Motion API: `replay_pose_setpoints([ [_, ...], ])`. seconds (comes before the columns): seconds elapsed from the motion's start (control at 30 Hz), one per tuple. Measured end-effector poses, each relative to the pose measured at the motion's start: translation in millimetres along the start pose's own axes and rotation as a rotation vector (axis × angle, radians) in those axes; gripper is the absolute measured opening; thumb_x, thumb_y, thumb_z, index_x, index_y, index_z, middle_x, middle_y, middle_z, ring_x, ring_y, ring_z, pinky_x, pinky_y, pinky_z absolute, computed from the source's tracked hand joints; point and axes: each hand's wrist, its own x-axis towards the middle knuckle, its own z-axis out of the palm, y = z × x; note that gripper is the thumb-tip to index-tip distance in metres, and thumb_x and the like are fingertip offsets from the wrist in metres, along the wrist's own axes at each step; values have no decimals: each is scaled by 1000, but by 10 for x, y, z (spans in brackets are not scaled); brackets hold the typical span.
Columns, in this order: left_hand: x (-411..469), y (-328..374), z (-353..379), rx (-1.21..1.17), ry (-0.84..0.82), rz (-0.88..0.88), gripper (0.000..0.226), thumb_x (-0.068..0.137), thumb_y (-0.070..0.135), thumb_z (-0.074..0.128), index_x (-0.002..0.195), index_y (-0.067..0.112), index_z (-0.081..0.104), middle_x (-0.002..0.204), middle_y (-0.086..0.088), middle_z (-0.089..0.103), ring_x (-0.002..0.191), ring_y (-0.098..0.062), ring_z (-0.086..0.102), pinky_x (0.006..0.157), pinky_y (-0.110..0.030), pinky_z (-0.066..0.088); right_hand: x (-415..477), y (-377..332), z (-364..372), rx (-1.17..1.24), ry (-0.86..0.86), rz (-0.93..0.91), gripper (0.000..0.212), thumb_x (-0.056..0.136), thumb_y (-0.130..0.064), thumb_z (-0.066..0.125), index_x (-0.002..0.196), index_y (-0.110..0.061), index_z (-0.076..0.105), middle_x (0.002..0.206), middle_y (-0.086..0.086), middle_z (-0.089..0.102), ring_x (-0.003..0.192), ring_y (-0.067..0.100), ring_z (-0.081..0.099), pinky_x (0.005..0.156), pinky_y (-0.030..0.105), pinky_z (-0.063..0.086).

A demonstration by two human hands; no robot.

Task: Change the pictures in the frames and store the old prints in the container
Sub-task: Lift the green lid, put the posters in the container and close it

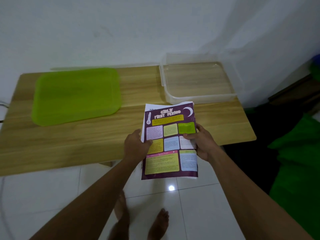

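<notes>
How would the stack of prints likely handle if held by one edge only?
Probably floppy: the stack of prints is thin paper and its top edge curls. The left hand and right hand grip opposite sides, suggesting it needs support. Sheets may fan apart; white edges show offset at the left.

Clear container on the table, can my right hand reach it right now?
Probably yes: the clear container sits open just beyond the right hand, nothing between them, though that hand grips the prints together with the left hand.
</notes>
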Motion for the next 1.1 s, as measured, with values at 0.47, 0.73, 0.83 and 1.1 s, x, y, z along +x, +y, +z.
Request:
replay_pose_setpoints([
  [0.47, -41, 83, -317, -523, -254, -155, 31, 82, -4, 69, 109, 11, 67, 96, -4, 73, 81, -19, 71, 65, -28, 58, -235, 85, 6, -85, -52, 29, 43, 83, 10, 65, 122, -8, 62, 110, 15, 73, 99, 36, 71, 83, 51, 58],
  [0.73, -225, 262, -691, -612, -246, 118, 67, 84, -5, 66, 115, 52, 53, 115, -4, 70, 103, -24, 68, 89, -48, 54, -673, -100, 175, -96, 71, -202, 50, 81, 4, 74, 124, -15, 56, 100, 6, 76, 90, 27, 74, 65, 34, 58],
  [0.83, -202, 410, -877, -550, -227, 183, 81, 84, -4, 65, 101, 74, 50, 118, 0, 69, 107, -22, 66, 94, -50, 51, -843, -240, 294, -96, 70, -332, 54, 88, 2, 67, 128, -31, 52, 104, -1, 75, 92, 18, 74, 65, 28, 57],
  [1.1, -84, 903, -1126, -564, -249, 325, 81, 86, 1, 66, 100, 78, 46, 113, 2, 71, 99, -21, 69, 85, -49, 56, -977, -774, 363, -233, 120, -582, 77, 89, 11, 54, 110, -63, 54, 106, -13, 74, 99, 9, 71, 76, 24, 56],
])
